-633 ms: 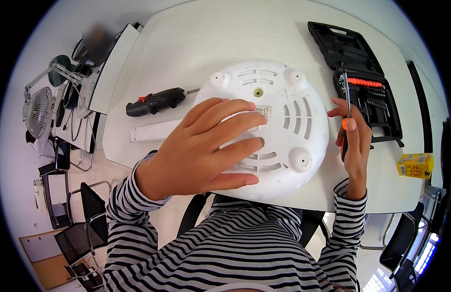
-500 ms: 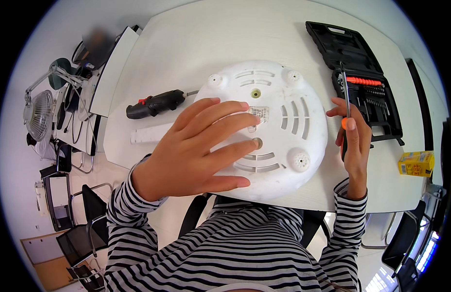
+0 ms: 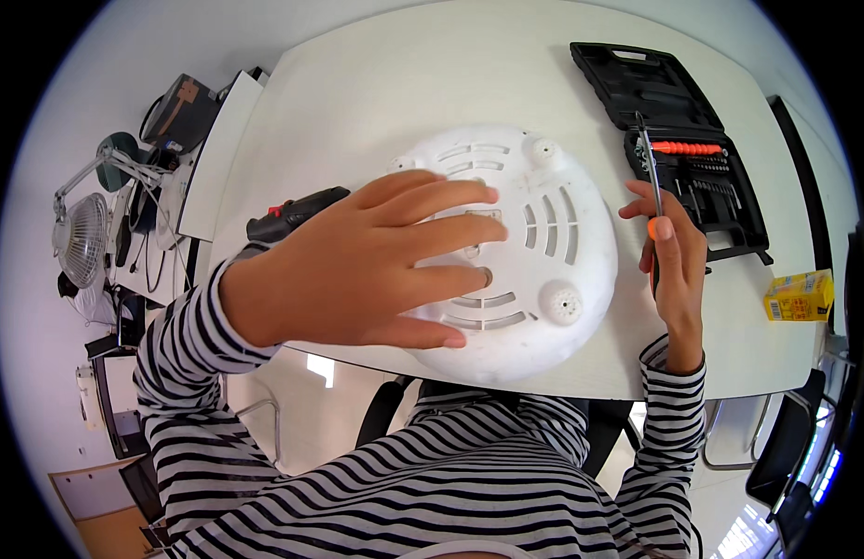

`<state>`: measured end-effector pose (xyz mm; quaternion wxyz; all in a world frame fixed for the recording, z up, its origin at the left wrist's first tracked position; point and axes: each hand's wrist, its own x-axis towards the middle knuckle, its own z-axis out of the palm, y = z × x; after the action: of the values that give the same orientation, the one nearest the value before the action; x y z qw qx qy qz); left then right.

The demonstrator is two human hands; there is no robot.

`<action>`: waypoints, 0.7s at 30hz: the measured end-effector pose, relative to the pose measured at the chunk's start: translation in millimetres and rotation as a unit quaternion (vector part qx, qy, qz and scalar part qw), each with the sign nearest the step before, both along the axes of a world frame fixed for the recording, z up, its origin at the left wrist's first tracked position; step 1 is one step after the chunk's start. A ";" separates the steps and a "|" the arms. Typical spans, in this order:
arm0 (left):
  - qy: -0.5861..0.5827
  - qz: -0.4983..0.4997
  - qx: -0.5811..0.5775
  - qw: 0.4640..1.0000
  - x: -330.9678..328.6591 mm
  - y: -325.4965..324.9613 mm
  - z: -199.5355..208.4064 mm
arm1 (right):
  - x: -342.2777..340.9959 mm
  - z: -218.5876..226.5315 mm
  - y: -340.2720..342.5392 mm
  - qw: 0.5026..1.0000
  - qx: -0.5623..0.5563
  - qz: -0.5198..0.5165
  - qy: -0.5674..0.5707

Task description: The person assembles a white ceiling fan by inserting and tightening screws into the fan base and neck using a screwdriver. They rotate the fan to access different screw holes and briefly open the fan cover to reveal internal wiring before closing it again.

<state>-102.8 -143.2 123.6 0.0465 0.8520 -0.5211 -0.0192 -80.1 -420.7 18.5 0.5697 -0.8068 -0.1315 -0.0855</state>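
A white round appliance base (image 3: 544, 265) lies on the table with its underside up, showing slotted vents, small round feet and screw recesses. Over its left part spreads my left hand (image 3: 348, 256), palm down and fingers apart, with one fingertip at a lower recess. Whether the palm presses on the plastic is hidden. To the right of the base, my right hand (image 3: 679, 256) is closed around a screwdriver (image 3: 652, 228) with an orange and black handle, its long metal shaft pointing away from me. A black cordless screwdriver (image 3: 297, 212) lies left of the base, partly covered by my left hand.
An opened black tool case (image 3: 641, 79) at the far right holds bits and a red-orange tool (image 3: 688, 148). A yellow box (image 3: 800, 296) stands by the right edge. Leftward is a side table with a round wire-guarded lamp (image 3: 81, 240) and cables.
My left hand and forearm have shifted left, covering more of the cordless screwdriver and hiding the white bar at the base's left. The right hand keeps its grip on the screwdriver.
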 end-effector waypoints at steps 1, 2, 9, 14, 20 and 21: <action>-0.001 0.003 0.008 1.000 -2.0 2.6 1.1 | 0.4 0.8 -0.3 1.000 0.001 0.001 0.001; -0.003 0.006 0.012 1.000 -4.0 5.2 0.8 | -0.1 1.3 -0.4 1.000 0.000 0.001 0.001; 0.045 -0.008 0.027 0.999 6.8 -1.9 6.3 | 2.2 -4.2 -1.5 1.000 -0.020 0.006 -0.022; 0.065 -0.040 0.029 0.997 16.9 -6.6 7.3 | 3.0 -2.4 -2.2 1.000 -0.007 0.002 -0.011; 0.048 -0.094 0.050 0.993 25.4 -12.5 11.3 | 5.2 -7.3 -6.4 1.000 -0.007 -0.012 -0.026; 0.046 -0.100 0.061 0.992 24.7 -11.8 13.8 | 5.7 -7.3 -6.4 1.000 -0.003 -0.011 -0.029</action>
<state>-78.2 -155.0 137.4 0.0168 0.7951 -0.5988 -0.0946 -74.3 -427.2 11.2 0.5625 -0.8067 -0.1397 -0.1150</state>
